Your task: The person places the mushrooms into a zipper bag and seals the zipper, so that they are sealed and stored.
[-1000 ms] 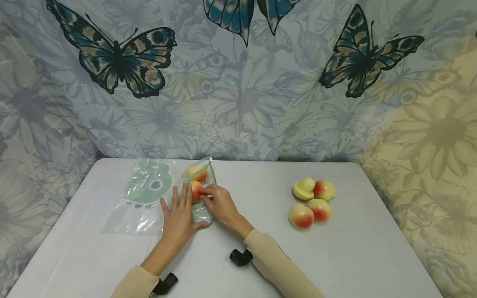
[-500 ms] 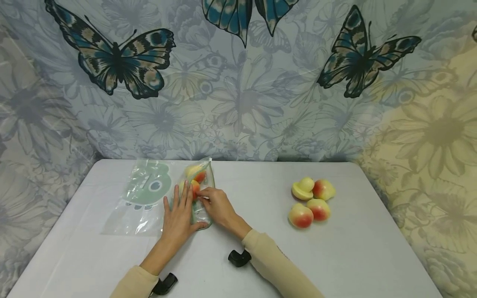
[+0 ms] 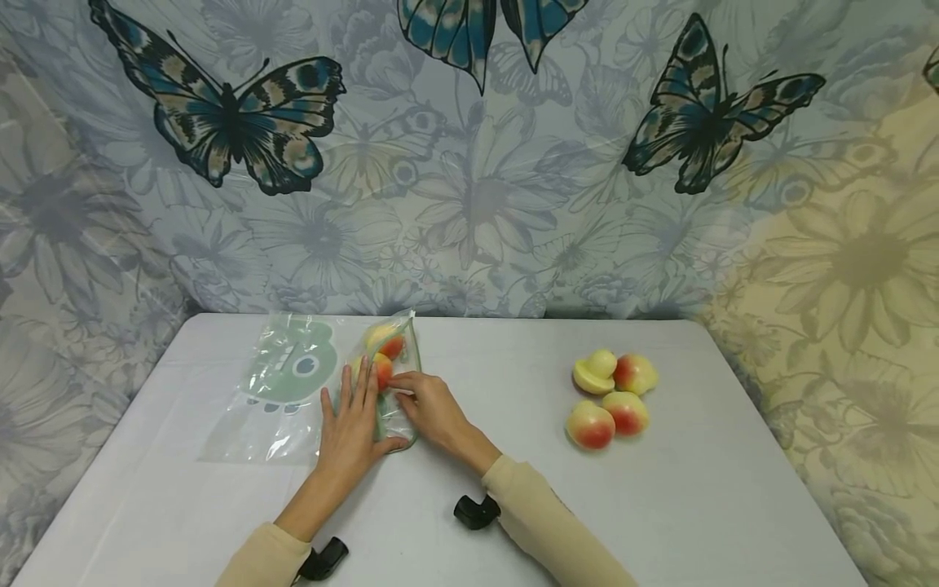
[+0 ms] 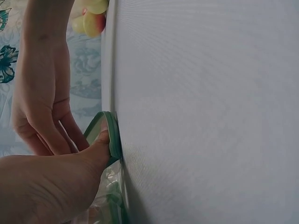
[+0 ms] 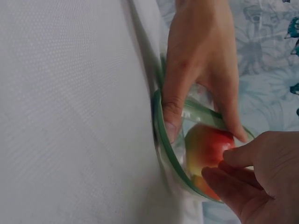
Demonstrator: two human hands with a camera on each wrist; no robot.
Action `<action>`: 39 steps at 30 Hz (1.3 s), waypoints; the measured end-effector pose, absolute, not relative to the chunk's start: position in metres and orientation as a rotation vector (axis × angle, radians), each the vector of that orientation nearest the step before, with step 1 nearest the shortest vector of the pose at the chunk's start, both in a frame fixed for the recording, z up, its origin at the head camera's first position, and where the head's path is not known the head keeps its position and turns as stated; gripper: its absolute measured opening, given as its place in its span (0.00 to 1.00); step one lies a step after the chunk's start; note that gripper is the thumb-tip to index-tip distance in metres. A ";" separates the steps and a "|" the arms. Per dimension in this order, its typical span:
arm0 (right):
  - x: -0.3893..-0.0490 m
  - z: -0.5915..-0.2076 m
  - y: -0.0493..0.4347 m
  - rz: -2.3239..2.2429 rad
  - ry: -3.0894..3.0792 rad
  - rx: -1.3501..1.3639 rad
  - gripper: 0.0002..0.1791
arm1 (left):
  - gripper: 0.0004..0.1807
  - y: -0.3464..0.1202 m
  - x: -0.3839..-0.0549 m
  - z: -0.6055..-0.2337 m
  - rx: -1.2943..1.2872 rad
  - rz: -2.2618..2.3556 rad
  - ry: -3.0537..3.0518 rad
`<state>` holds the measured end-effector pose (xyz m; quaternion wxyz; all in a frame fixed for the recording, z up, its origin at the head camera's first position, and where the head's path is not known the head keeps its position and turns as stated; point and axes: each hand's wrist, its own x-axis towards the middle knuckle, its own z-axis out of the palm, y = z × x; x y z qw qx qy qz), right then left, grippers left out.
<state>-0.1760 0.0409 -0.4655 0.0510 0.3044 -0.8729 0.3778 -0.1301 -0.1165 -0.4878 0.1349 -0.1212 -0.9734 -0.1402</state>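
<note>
A clear zip bag with a green edge and a green cartoon print lies at the left of the table. Two red-and-yellow peach-like fruits show at its mouth, a rear fruit and a nearer fruit. My left hand lies over the bag with fingers spread, its thumb inside the green-edged mouth in both wrist views. At the opening, my right hand touches the nearer fruit with thumb and fingertips, as the right wrist view shows. Part of that fruit is hidden behind the left fingers in the head view.
On the right of the white table sits a cluster of several fruits, with a curved yellow piece among them. A butterfly-print cloth hangs behind the far edge. Black wrist cameras ride on both sleeves.
The nearer fruit has slid slightly left, deeper into the bag, as my right fingertips followed it. My left hand stays in almost the same place.
</note>
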 end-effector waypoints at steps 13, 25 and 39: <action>-0.163 -0.441 0.058 1.192 -2.572 0.940 0.14 | 0.73 -0.117 -0.130 -0.487 -0.351 -0.435 -2.828; -0.157 -0.417 0.086 1.191 -2.460 0.869 0.15 | 0.72 -0.116 -0.130 -0.485 -0.356 -0.444 -2.830; -0.154 -0.398 0.149 1.287 -2.368 0.701 0.17 | 0.74 -0.115 -0.131 -0.485 -0.324 -0.470 -2.891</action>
